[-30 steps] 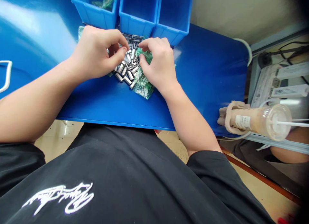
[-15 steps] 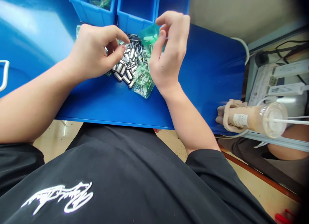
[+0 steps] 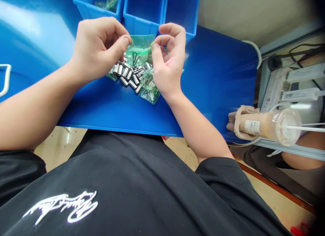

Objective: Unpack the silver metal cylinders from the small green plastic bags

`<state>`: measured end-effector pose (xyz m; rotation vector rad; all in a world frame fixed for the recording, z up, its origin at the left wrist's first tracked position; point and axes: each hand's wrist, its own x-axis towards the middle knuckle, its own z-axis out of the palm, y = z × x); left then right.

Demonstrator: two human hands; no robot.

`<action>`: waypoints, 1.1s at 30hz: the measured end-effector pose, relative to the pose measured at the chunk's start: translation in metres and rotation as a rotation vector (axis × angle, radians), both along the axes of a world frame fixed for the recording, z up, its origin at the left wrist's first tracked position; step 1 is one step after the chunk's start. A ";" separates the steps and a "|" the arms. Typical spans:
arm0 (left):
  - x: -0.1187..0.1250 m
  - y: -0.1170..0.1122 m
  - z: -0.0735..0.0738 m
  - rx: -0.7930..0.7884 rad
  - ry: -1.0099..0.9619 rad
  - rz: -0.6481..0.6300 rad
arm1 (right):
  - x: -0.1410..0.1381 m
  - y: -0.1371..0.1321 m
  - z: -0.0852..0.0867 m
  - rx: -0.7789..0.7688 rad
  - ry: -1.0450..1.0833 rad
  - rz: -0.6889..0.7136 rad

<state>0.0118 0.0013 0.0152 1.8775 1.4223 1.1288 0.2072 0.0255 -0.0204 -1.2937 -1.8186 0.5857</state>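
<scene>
A small green see-through plastic bag is held up between both hands above the blue table. My left hand pinches its left top edge with thumb and forefinger. My right hand pinches its right top edge the same way. Some dark thin parts show inside the bag. Below the hands lies a heap of small silver metal cylinders on the table. More green bags lie beside the heap, to its right.
Three blue bins stand at the table's far edge; the left bin holds green bags. A see-through bottle with a straw lies at the right edge. Cables and a power strip sit further right. A white handle shows at far left.
My right hand lifted a green bag out of the pile and brought it level with my left hand. My left hand rose from the metal cylinders and took the bag's other edge.
</scene>
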 end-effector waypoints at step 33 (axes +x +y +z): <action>-0.016 0.018 -0.029 0.321 0.043 -0.159 | 0.005 0.014 -0.026 0.001 0.356 0.179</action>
